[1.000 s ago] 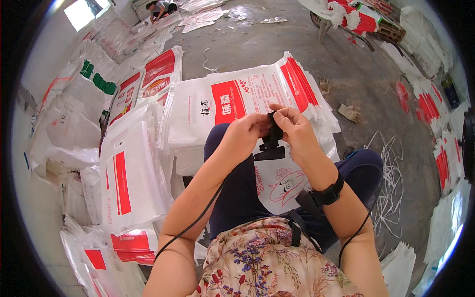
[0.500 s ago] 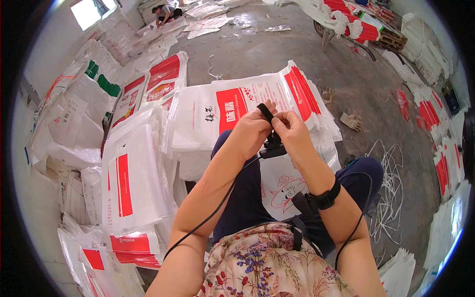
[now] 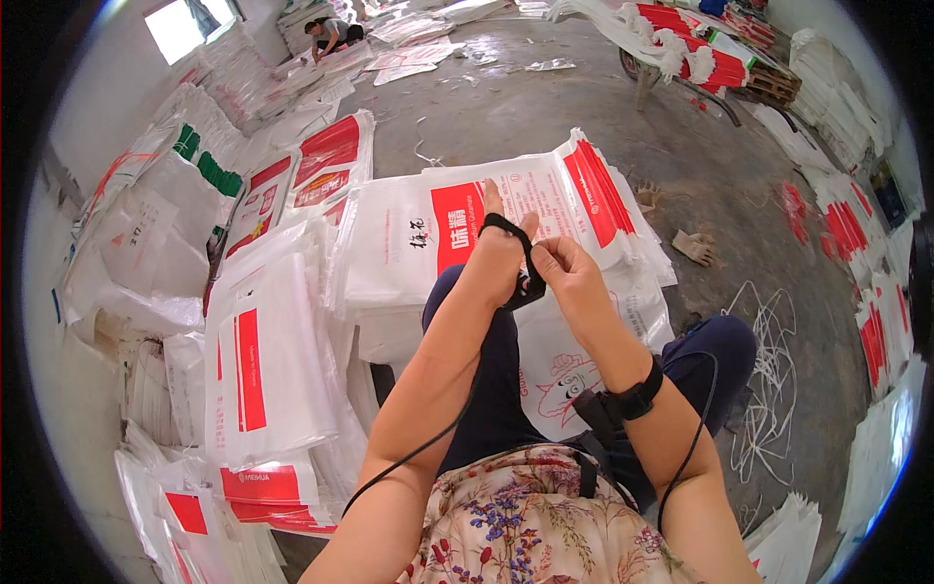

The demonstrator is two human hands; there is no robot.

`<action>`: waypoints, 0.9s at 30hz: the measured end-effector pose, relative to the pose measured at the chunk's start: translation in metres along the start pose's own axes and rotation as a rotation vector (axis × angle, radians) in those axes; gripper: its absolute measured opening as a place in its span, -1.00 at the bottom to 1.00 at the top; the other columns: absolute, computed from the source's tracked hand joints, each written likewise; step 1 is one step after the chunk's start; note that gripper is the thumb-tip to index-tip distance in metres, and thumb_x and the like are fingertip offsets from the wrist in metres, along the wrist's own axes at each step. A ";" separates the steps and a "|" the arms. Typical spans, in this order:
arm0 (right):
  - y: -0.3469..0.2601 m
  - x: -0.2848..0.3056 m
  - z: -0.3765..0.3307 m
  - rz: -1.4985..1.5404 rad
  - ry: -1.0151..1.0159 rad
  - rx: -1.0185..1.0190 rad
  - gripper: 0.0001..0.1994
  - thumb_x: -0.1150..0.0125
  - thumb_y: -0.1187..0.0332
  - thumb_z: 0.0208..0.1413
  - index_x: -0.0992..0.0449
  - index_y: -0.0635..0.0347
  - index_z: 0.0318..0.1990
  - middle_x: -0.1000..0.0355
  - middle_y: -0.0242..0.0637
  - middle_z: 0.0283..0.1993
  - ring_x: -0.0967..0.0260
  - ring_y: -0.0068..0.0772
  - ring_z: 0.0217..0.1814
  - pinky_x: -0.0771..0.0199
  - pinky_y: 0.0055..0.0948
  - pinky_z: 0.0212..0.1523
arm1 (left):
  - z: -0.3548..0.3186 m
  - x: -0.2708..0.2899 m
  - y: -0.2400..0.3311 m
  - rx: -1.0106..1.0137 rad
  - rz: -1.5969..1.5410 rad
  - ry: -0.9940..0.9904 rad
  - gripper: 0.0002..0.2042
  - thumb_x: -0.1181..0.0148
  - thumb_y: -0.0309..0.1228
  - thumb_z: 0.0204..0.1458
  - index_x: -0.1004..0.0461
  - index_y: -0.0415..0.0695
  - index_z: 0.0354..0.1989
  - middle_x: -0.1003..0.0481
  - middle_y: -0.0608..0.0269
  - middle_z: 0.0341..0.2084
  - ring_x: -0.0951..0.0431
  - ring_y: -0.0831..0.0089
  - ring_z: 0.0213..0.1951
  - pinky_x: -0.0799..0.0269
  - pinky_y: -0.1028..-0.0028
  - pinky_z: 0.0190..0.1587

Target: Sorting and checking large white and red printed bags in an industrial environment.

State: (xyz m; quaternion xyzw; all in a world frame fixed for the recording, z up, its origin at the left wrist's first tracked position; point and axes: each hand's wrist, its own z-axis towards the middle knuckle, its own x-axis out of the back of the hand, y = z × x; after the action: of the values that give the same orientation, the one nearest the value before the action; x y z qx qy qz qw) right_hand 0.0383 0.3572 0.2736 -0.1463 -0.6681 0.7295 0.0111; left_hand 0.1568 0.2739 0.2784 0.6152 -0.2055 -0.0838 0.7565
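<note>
A black strap (image 3: pixel 508 226) loops around my left hand (image 3: pixel 498 257), whose fingers point away from me, stretched out. With thumb and fingertips pinched together, my right hand (image 3: pixel 572 282) grips the strap's edge beside the left palm. A dark device (image 3: pixel 526 291) with a cable sits at the left wrist, partly hidden. Another black band (image 3: pixel 639 397) with a dark unit is around my right wrist. Beneath both hands lies a stack of white and red woven bags (image 3: pixel 384 229), in front of my bent knees.
More bag piles (image 3: pixel 272 389) stand at the left. A pair of work gloves (image 3: pixel 694 247) and a tangle of white string (image 3: pixel 769 389) lie on the floor at right. A loaded cart (image 3: pixel 671 44) stands far right; another person (image 3: pixel 334 37) crouches far left.
My left hand has straightened its fingers, and the strap now spans it more openly. The right hand has shifted slightly down and right, still pinching the strap. The view has tilted slightly.
</note>
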 end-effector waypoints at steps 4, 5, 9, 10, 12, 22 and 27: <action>-0.008 -0.002 -0.001 -0.068 -0.043 0.042 -0.82 -0.23 0.33 0.36 -0.54 0.29 -0.10 -0.45 -0.48 -0.27 -0.36 -0.70 -0.23 -0.38 -0.64 -0.17 | 0.005 -0.008 0.001 0.052 -0.723 0.000 -0.13 -0.11 -0.32 0.35 0.44 0.05 0.60 0.33 -0.36 0.54 0.00 -0.05 0.52 -0.15 0.20 0.40; -0.007 0.002 0.001 -0.069 -0.081 0.042 -0.82 -0.24 0.34 0.34 -0.55 0.31 -0.12 -0.47 -0.47 -0.29 -0.37 -0.69 -0.25 -0.38 -0.63 -0.20 | 0.015 -0.013 -0.012 0.057 -0.723 0.008 -0.13 -0.11 -0.32 0.35 0.44 0.05 0.60 0.33 -0.36 0.54 0.00 -0.05 0.52 -0.15 0.20 0.40; -0.007 -0.009 -0.008 -0.097 -0.094 0.047 -0.81 -0.27 0.34 0.32 -0.55 0.33 -0.15 -0.47 -0.47 -0.30 -0.36 -0.70 -0.27 -0.37 -0.63 -0.23 | 0.057 -0.009 -0.044 -0.217 0.176 0.141 0.08 -0.35 0.01 0.10 0.33 0.01 0.60 0.35 -0.33 0.54 0.12 -0.14 0.55 0.00 0.11 0.48; -0.006 -0.010 -0.010 -0.097 -0.097 0.042 -0.81 -0.27 0.34 0.32 -0.55 0.33 -0.15 -0.47 -0.47 -0.30 -0.36 -0.70 -0.27 -0.37 -0.63 -0.23 | 0.061 -0.008 -0.040 -0.217 0.413 0.117 0.17 -0.41 0.14 -0.02 0.29 -0.01 0.60 0.36 -0.32 0.55 0.15 -0.20 0.55 0.03 0.08 0.50; -0.003 -0.012 -0.013 -0.028 -0.043 0.044 -0.82 -0.27 0.35 0.32 -0.55 0.32 -0.14 -0.47 -0.47 -0.30 -0.35 -0.70 -0.26 -0.36 -0.64 -0.21 | 0.067 -0.009 -0.029 -0.255 0.507 0.133 0.23 -0.42 0.21 -0.11 0.27 -0.04 0.59 0.36 -0.33 0.54 0.14 -0.23 0.54 0.00 0.06 0.49; 0.000 0.013 -0.011 -0.020 -0.093 0.113 -0.83 -0.25 0.37 0.32 -0.55 0.30 -0.06 -0.51 -0.42 -0.21 -0.41 -0.62 -0.15 -0.42 -0.56 -0.09 | 0.054 -0.028 0.010 0.047 -0.518 0.075 0.00 -0.34 0.07 0.12 0.18 0.01 0.58 0.11 -0.04 0.53 -0.21 -0.03 0.40 -0.27 0.09 0.35; -0.018 0.001 -0.020 -0.297 -0.299 0.093 -0.77 -0.31 0.33 0.27 -0.57 0.32 -0.06 -0.53 -0.33 -0.24 -0.45 -0.53 -0.16 -0.45 -0.47 -0.07 | 0.049 -0.018 0.018 0.102 -0.800 0.131 -0.03 -0.30 0.00 0.20 0.25 -0.04 0.57 0.03 0.03 0.49 -0.52 0.14 0.14 -0.51 0.19 0.15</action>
State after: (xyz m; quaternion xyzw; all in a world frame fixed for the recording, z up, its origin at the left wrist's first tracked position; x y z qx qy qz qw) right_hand 0.0389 0.3787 0.2893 0.0642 -0.6422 0.7634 0.0257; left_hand 0.1178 0.2414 0.2994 0.6872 0.0948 -0.3216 0.6444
